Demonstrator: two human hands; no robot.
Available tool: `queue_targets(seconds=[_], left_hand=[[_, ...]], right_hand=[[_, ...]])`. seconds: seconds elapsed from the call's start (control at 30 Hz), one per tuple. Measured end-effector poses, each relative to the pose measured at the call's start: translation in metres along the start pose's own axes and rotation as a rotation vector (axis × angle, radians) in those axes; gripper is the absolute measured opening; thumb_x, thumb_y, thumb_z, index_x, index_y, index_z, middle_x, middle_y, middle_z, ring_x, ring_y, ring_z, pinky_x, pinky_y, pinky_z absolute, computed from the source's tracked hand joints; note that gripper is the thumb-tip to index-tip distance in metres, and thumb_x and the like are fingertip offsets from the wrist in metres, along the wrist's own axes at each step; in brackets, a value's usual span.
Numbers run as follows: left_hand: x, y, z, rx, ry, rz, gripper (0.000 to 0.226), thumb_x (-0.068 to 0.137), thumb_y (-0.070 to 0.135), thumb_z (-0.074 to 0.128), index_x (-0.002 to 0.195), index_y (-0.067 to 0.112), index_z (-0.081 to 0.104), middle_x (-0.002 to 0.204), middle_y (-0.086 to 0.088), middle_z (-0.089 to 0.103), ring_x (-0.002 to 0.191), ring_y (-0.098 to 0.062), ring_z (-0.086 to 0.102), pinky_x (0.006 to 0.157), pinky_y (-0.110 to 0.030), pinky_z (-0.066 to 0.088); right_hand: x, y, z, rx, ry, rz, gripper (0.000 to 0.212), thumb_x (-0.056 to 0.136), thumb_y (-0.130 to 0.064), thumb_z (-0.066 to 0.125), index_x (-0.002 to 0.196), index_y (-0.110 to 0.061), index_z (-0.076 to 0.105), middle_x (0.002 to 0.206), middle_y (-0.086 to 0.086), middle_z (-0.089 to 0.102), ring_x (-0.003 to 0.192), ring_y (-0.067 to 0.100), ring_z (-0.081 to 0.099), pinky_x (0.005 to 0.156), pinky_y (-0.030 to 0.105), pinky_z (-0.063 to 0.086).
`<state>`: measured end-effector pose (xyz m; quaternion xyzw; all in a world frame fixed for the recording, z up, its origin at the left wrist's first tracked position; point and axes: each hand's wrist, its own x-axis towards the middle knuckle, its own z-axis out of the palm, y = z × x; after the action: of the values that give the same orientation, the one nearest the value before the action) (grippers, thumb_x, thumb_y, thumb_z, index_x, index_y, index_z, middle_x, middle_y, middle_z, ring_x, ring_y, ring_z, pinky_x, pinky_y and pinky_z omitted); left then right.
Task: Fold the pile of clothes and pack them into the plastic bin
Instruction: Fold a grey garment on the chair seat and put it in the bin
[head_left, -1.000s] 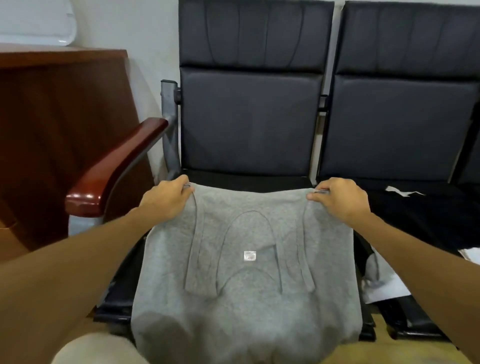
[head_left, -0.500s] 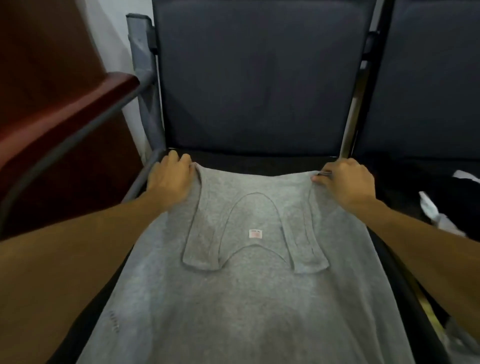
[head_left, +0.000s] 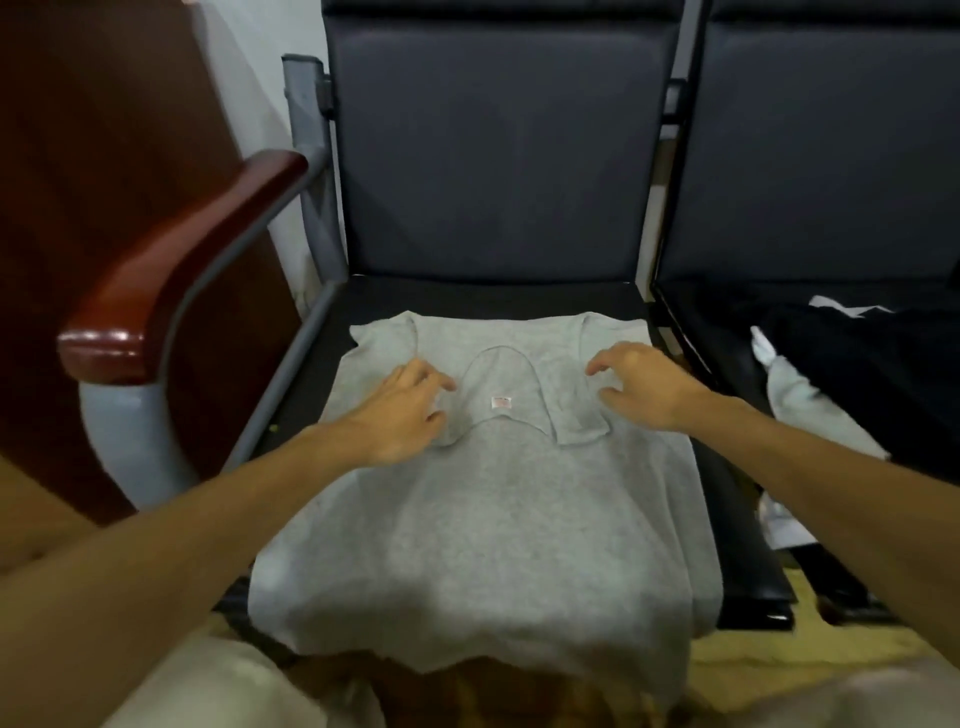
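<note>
A grey sleeveless top (head_left: 488, 519) lies flat on the black chair seat (head_left: 498, 299), its straps folded down over the chest and a small label showing between them. Its hem hangs over the seat's front edge. My left hand (head_left: 402, 410) hovers over or rests on the left strap with fingers loosely spread. My right hand (head_left: 641, 382) is above the right strap, fingers relaxed and slightly bent, holding nothing. The plastic bin is out of view.
A wooden armrest (head_left: 176, 260) on a grey metal frame rises at the left. On the neighbouring seat to the right lie black clothes (head_left: 872, 374) and a white garment (head_left: 800, 410). Padded chair backs (head_left: 498, 156) stand behind. A dark wooden cabinet (head_left: 104, 130) is at far left.
Both hands have let go of the top's upper corners and moved toward me, onto the folded straps. The top now lies flat on the seat.
</note>
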<state>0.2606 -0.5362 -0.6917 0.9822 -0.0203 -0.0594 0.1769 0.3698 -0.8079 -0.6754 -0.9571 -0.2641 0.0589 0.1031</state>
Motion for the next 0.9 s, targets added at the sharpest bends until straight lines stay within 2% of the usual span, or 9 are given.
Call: queue_targets(seconds=[0.13,0.27,0.43,0.47,0.53,0.63,0.7,0.77,0.9], left_hand=[[-0.046,0.027,0.011,-0.111,-0.046,0.107,0.032,0.099,0.021,0.048,0.13,0.025,0.05,0.129,0.011,0.035,0.112,-0.003,0.043,0.099,-0.014,0.032],[-0.077,0.04,0.02,-0.052,-0.203,0.19,0.034,0.098,0.034,0.049,0.132,0.03,0.048,0.129,0.014,0.036,0.118,-0.006,0.043,0.104,-0.024,0.036],[-0.088,0.039,0.031,0.136,-0.368,0.191,0.058,0.099,0.048,0.039,0.151,0.037,0.015,0.156,0.011,0.01,0.144,-0.013,0.01,0.119,-0.035,0.015],[-0.087,0.037,0.033,0.153,-0.39,0.174,0.06,0.099,0.049,0.036,0.151,0.04,0.009,0.158,0.011,0.004,0.146,-0.014,0.005,0.12,-0.036,0.011],[-0.082,0.032,0.034,0.167,-0.427,0.124,0.06,0.1,0.051,0.03,0.151,0.042,-0.001,0.16,0.009,-0.004,0.148,-0.017,-0.001,0.119,-0.037,0.006],[-0.073,0.029,0.036,0.157,-0.466,0.041,0.067,0.093,0.063,0.019,0.151,0.042,-0.007,0.161,0.007,-0.007,0.148,-0.018,-0.004,0.12,-0.038,0.003],[-0.065,0.034,0.039,0.149,-0.46,0.001,0.071,0.091,0.066,0.016,0.152,0.039,-0.005,0.162,0.005,-0.004,0.149,-0.018,-0.003,0.12,-0.037,0.002],[-0.058,0.039,0.043,0.173,-0.444,-0.005,0.065,0.097,0.059,0.019,0.153,0.035,-0.004,0.162,0.003,-0.003,0.149,-0.018,-0.002,0.119,-0.036,0.002],[-0.053,0.039,0.045,0.178,-0.443,0.008,0.064,0.098,0.057,0.02,0.153,0.034,-0.004,0.162,0.002,-0.003,0.149,-0.018,-0.001,0.12,-0.036,0.002]], right_hand=[[-0.047,-0.015,0.007,0.091,-0.012,-0.089,0.023,0.093,-0.016,0.058,0.115,-0.017,0.065,0.117,0.003,0.061,0.107,0.018,0.057,0.094,0.03,0.047],[-0.08,-0.018,0.014,0.141,-0.081,-0.117,0.018,0.093,-0.016,0.057,0.106,-0.019,0.07,0.103,-0.004,0.064,0.098,0.012,0.06,0.09,0.024,0.048],[-0.1,-0.004,-0.004,0.015,-0.132,0.015,0.01,0.089,-0.022,0.061,0.079,-0.024,0.063,0.09,-0.005,0.067,0.088,0.013,0.063,0.078,0.024,0.051],[-0.105,0.002,-0.007,-0.031,-0.172,0.081,0.012,0.088,-0.026,0.062,0.08,-0.018,0.065,0.088,-0.001,0.069,0.082,0.015,0.064,0.072,0.025,0.052],[-0.117,0.01,-0.01,-0.09,-0.284,0.228,0.036,0.088,-0.041,0.064,0.089,-0.006,0.067,0.085,0.008,0.071,0.065,0.018,0.064,0.063,0.028,0.053],[-0.127,0.013,-0.007,-0.105,-0.287,0.291,0.054,0.082,-0.06,0.063,0.095,-0.008,0.066,0.091,0.007,0.069,0.078,0.018,0.065,0.072,0.03,0.053],[-0.128,0.007,0.0,-0.131,-0.259,0.243,0.049,0.082,-0.057,0.064,0.097,-0.01,0.065,0.095,0.004,0.067,0.086,0.019,0.064,0.079,0.033,0.052],[-0.126,0.0,0.006,-0.125,-0.262,0.221,0.039,0.086,-0.049,0.064,0.089,-0.009,0.065,0.089,0.003,0.066,0.084,0.019,0.063,0.079,0.034,0.052],[-0.128,-0.002,0.004,0.027,-0.21,0.272,0.036,0.095,-0.032,0.056,0.064,-0.014,0.053,0.067,0.001,0.055,0.069,0.021,0.059,0.063,0.028,0.05]])
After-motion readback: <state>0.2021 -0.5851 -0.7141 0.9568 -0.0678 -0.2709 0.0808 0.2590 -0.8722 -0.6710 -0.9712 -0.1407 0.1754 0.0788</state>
